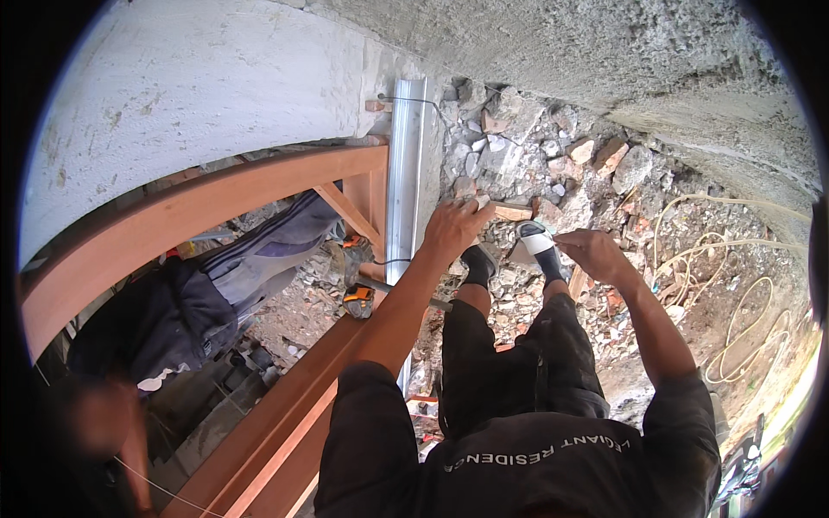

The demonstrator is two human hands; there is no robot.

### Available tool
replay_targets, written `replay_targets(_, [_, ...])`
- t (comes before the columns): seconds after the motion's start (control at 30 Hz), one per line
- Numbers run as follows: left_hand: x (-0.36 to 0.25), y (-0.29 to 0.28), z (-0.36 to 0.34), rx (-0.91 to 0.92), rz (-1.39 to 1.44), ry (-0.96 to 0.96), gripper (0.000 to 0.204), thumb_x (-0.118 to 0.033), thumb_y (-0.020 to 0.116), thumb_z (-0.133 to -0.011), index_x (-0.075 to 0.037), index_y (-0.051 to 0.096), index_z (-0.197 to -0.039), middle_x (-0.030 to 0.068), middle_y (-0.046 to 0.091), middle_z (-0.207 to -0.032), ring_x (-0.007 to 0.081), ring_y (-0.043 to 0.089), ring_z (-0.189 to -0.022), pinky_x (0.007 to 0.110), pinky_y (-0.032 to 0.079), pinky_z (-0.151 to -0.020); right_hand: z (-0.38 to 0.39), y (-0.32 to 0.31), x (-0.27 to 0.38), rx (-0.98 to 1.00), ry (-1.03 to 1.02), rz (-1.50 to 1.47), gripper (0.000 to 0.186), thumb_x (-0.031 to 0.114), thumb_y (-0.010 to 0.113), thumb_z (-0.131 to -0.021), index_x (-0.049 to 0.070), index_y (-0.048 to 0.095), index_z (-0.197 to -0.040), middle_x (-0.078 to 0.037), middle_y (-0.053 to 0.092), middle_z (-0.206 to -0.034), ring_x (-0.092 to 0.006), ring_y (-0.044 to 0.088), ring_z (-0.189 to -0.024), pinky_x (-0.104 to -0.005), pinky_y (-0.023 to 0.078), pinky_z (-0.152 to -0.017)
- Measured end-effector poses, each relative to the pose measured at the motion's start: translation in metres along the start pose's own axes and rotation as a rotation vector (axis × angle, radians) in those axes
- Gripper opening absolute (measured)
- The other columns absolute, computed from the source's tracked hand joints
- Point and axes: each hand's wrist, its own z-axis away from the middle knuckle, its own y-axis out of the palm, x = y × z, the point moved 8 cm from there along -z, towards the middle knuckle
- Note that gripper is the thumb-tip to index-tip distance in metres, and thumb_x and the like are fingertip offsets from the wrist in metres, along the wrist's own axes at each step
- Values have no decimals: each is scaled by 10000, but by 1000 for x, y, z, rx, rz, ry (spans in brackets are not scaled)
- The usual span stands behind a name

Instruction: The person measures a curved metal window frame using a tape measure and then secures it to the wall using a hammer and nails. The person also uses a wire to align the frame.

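Note:
My left hand (455, 229) is closed round the near end of a short piece of wood (515, 212), just above the rubble and right of an upright metal channel (404, 181). Something small and white shows at its fingertips. To the right, my right hand (596, 253) is raised over the rubble beside my shoe, its fingers pressed together. Whatever they may hold is too small or hidden to make out. Beneath my left forearm passes a dark bar (440, 304), partly covered by the arm.
Reddish-brown beams (233, 194) form a frame on the left, tied by wire to the channel. An orange-black tape measure (357, 295) rests by the lower beam (285, 406). Another person (190, 302) bends inside the frame. A pale hose (734, 246) loops along the rough wall (656, 78).

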Motion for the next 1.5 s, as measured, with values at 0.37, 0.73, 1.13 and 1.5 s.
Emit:
replay_targets(0.37, [45, 60, 38, -523, 374, -580, 305, -90, 620, -838, -30, 565, -1132, 184, 560, -1126, 356, 519, -1075, 419, 402, -929, -99, 103, -27, -228, 137, -66, 203, 242, 525, -903, 122, 655, -1003, -193, 648, -827, -387, 621, -769, -445, 503, -701])
replay_targets(0.73, [162, -72, 174, -1235, 722, -1119, 309, -208, 515, -936, 51, 548, -1100, 114, 637, -915, 141, 596, -842, 268, 464, -741, -156, 122, 23, -304, 105, -153, 177, 218, 543, -876, 144, 659, -987, -168, 655, -869, -363, 626, -800, -437, 499, -701])
replay_targets(1.13, [377, -9, 181, -486, 176, -747, 319, -266, 552, -913, -14, 555, -1108, 110, 637, -931, 202, 597, -905, 335, 462, -766, -265, 152, 74, -131, -5, -16, 196, 182, 487, -859, 111, 654, -930, -159, 664, -895, -339, 646, -813, -434, 516, -749])
replay_targets(1.5, [418, -20, 183, -282, -56, -717, 326, -263, 569, -897, -14, 558, -1107, 121, 632, -961, 225, 595, -927, 349, 459, -793, -312, 191, 52, -167, -141, 14, 163, 109, 592, -705, -25, 607, -796, -236, 629, -791, -393, 627, -766, -447, 512, -709])
